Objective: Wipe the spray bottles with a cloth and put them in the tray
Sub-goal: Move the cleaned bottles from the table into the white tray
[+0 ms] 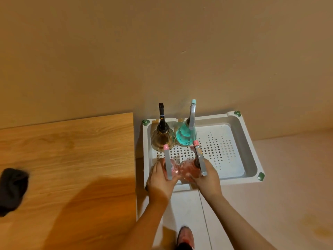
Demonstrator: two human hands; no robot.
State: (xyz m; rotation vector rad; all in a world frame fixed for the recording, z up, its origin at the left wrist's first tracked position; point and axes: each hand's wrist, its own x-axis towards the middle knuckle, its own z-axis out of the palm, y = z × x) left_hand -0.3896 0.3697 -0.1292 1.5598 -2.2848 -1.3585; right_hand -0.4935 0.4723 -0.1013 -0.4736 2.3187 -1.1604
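Nearest of all, a pink shoe (185,238) shows at the bottom edge, cut off by the frame. Just beyond it both hands reach into the near left corner of the white tray (251,157). The left hand (159,179) is curled round the left pink bottle (169,169) and the right hand (207,177) round the right pink bottle (191,169); the two stand upright, touching or nearly so, each gripped low on its body, probably so they can be set down side by side without tipping. Behind them, at the far left of the tray, a brown bottle (163,138) and a teal bottle (185,135) already stand in a row. Filling from one corner seems meant to keep the right half free.

On the wooden table (72,150) to the left lies the dark cloth (13,188), well apart from the hands, which suggests wiping is finished for these bottles.

Whether the pink bottles already rest on the perforated floor or hang just above it cannot be told; the hands hide their bases. The cloth is cut off at the left edge, and its folds are too dark to read.
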